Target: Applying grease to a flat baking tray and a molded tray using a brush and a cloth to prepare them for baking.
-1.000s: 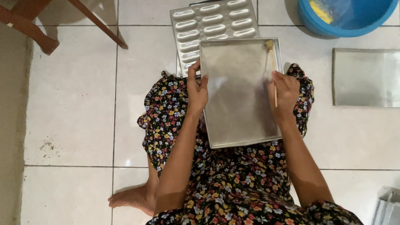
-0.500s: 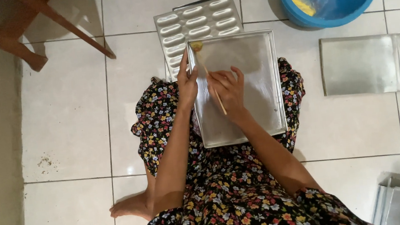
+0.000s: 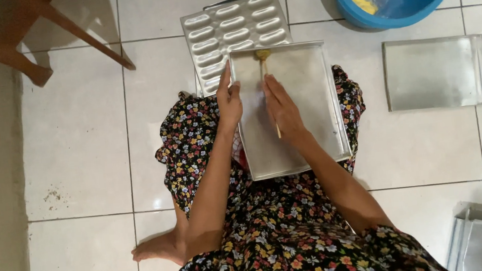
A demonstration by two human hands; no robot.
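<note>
Now | tray [image 3: 307,88]: rectangular, dull metal | brush [image 3: 263,56]: yellow-tipped, right hand [image 3: 283,109]

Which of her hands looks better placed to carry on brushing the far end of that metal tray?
Probably the right hand: it already holds the brush, whose tip lies at the tray's far end. The left hand grips the tray's left rim, steadying it.
</note>
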